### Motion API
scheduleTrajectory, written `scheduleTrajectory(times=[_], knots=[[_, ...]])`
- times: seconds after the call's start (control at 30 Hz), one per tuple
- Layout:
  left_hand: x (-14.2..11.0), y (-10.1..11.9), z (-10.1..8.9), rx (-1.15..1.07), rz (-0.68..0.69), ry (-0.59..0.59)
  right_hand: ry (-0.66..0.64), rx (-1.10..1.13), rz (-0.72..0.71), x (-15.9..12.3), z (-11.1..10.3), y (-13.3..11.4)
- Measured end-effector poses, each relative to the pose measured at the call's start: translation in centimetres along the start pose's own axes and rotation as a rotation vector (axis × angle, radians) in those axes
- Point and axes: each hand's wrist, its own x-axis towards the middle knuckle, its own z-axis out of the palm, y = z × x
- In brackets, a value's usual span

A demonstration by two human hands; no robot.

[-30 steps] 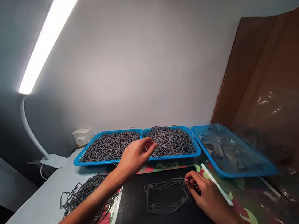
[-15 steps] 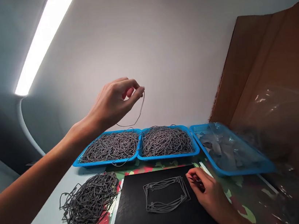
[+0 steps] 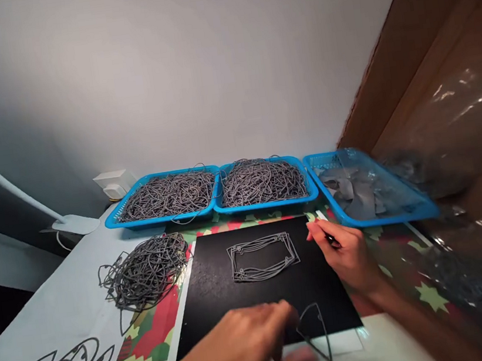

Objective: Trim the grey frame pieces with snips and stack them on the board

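Tabletop (image 3: 58, 311) supports all the items before us. At its far side we have three blue baskets: left (image 3: 161, 220) and middle (image 3: 266, 205) filled with thin grey loops, right (image 3: 388, 220) containing flat grey pieces. Nearer us lies the black mat (image 3: 213, 308), with a tangled pile (image 3: 146, 270) to its left. Our left hand (image 3: 244, 337) is over the mat's near edge; motion blur hides its grip, so we cannot tell its state. Our right hand (image 3: 343, 250) is at the mat's right edge, its grip clenched around a dark item (image 3: 332, 240) too small to identify. The loop stack (image 3: 260, 275) rests on the mat, long axis left to right, beyond our left hand and just left of our right fingertips, which appear nearer. A single loop (image 3: 325, 329) extends toward us beside our left fingers.
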Motion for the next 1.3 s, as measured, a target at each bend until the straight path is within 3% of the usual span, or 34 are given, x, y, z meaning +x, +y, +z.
scheduleTrajectory(times=[0.07, 0.13, 0.23, 0.3, 0.4, 0.53, 0.67, 0.73, 0.83, 0.93, 1.1, 1.3], knots=[[-0.5, -0.3, -0.7, -0.097, -0.122, -0.009, -0.103, 0.01, -0.005, 0.1, -0.5, -0.3], [-0.4, -0.6, -1.1, -0.09, -0.119, -0.01, -0.257, 0.024, -0.001, 0.3, -1.3, -0.8], [0.2, -1.2, 0.6, 0.018, -0.026, 0.0, -0.631, 0.03, 0.052, 0.5, -2.7, -1.6], [0.9, -1.4, 2.4, 0.098, 0.004, -0.006, -0.815, 0.024, 0.069, 0.4, -3.2, -1.9], [1.7, -1.6, 4.1, 0.111, 0.003, -0.015, -0.929, 0.039, 0.012, -0.1, -3.0, -1.8], [1.4, -2.0, 3.8, -0.02, -0.013, 0.013, -1.013, 0.071, -0.039, -0.2, -2.5, -1.5], [0.4, -2.7, 2.5, -0.216, -0.088, 0.095, -1.029, 0.245, -0.047, 0.2, -2.9, -2.1], [0.1, -2.6, 1.9, -0.311, -0.135, 0.092, -0.992, 0.382, 0.015, 0.2, -3.2, -2.6], [-0.1, -1.7, 1.5, -0.382, -0.131, 0.034, -0.883, 0.521, 0.137, -0.3, -3.3, -3.2], [-0.2, -0.7, 2.0, -0.348, -0.066, 0.038, -0.706, 0.555, 0.159, -0.8, -3.0, -3.2], [-0.1, -0.1, 3.7, -0.265, 0.015, 0.087, -0.534, 0.403, -0.037, -0.5, -3.4, -3.0], [1.1, 0.2, 5.0, -0.508, -0.144, 0.264, -0.512, 0.36, -0.172, -0.2, -4.2, -3.4]])
